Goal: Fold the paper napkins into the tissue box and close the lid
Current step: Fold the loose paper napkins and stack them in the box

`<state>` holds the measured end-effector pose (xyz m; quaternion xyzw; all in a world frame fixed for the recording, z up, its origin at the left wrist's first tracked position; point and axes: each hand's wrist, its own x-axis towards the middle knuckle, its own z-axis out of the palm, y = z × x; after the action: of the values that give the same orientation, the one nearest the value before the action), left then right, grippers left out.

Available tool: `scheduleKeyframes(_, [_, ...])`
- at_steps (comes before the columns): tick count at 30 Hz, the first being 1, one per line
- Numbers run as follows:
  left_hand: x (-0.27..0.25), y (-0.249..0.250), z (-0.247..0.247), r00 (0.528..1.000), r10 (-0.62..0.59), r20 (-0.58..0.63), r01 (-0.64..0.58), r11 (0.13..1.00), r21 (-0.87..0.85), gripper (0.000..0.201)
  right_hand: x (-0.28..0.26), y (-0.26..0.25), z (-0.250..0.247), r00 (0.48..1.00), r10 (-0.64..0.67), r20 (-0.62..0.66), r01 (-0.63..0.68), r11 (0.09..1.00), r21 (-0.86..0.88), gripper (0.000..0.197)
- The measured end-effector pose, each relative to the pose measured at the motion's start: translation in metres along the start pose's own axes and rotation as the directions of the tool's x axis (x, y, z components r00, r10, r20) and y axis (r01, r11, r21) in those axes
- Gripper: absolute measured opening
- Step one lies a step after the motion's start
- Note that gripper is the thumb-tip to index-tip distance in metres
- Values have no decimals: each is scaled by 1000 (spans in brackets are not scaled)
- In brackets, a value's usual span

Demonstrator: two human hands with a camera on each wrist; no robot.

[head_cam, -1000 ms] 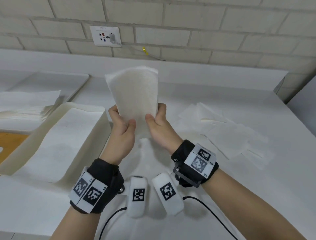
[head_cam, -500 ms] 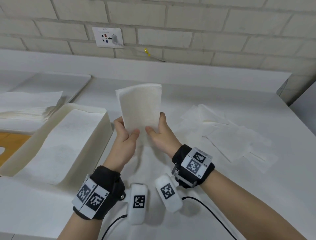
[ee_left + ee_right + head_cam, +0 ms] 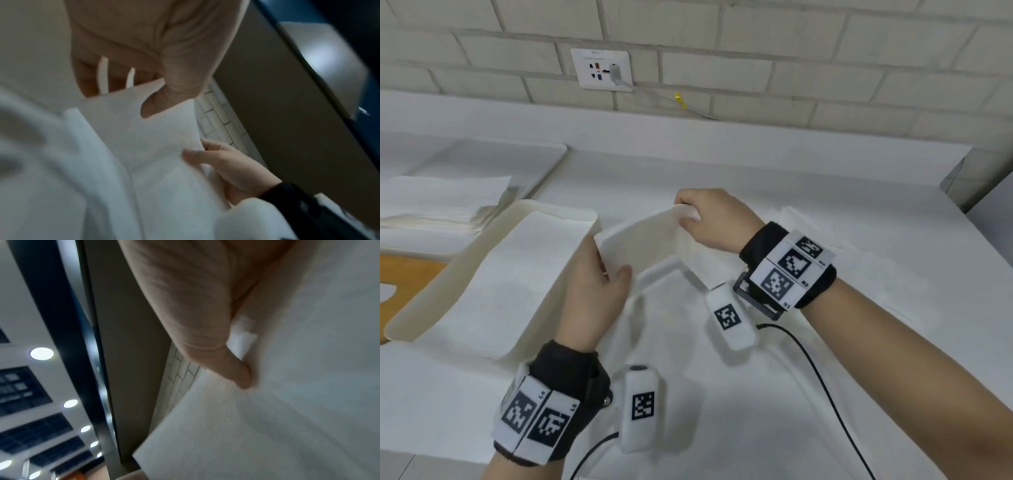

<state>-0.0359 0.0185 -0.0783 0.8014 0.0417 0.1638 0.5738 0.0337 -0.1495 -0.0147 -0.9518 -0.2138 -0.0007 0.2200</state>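
Note:
Between my hands a folded white napkin lies nearly flat in the air, just right of the open cream tissue box. My left hand pinches its near left end, thumb on top. My right hand grips its far right end with curled fingers. The left wrist view shows the napkin under my left thumb, with the right hand at its other edge. In the right wrist view my thumb presses on the napkin. A white sheet lies inside the box.
A stack of unfolded napkins sits on a tray at the far left. Loose napkins lie on the white table behind my right wrist. A wooden piece, orange-brown, shows left of the box. A black cable runs under my right forearm.
The napkin was held upright by its lower edge; it has tipped down to near horizontal. My right hand moved up and right to its far end, my left hand lowered toward the box.

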Motion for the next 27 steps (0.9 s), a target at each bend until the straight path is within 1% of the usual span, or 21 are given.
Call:
scheduleKeyframes(1, [-3,-6,4,998,-58,12,59,998,-30,33,0,-1,2,1000,-5,30,7,997,-82,21])
scheduleKeyframes(3, [-7,-18,10,981,-193,31,195,976,-99,29,-1,-3,14,991,1,130,30,971,-236,27])
scheduleKeyframes(5, [-8,-26,13,953,-297,65,304,936,-177,25,-2,-4,27,977,15,212,59,940,-335,32])
scheduleKeyframes(6, [-7,-29,14,944,-322,72,330,922,-202,24,-2,-4,30,976,13,217,69,929,-364,33])
scheduleKeyframes(10, [-4,-33,14,948,-309,73,317,920,-229,35,-1,-5,24,992,-38,124,84,918,-389,35])
scheduleKeyframes(11, [-4,-33,14,948,-308,76,317,920,-229,36,-2,-5,24,992,-48,119,92,914,-395,34])
scheduleKeyframes(15, [-5,-33,17,945,-310,107,327,916,-233,38,-4,-6,34,980,-44,192,122,901,-417,31])
scheduleKeyframes(18, [-3,-29,15,954,-285,91,298,922,-249,38,-2,-7,25,990,-78,122,121,904,-410,28])
scheduleKeyframes(20, [-1,-27,13,961,-254,106,273,927,-257,42,-3,-9,17,993,-90,78,113,919,-378,27])
scheduleKeyframes(21, [-1,-26,13,960,-258,112,279,924,-261,43,-4,-10,16,993,-95,73,116,924,-363,26])
scheduleKeyframes(23, [-1,-26,14,944,-308,121,330,905,-269,40,-6,-14,21,988,-105,109,136,932,-337,26])
scheduleKeyframes(25, [-2,-27,16,935,-328,133,352,893,-279,37,-5,-17,34,976,-116,182,171,931,-323,26])
scheduleKeyframes(27, [-1,-23,17,929,-345,132,368,890,-269,32,-2,-16,40,973,-116,198,175,934,-311,25])
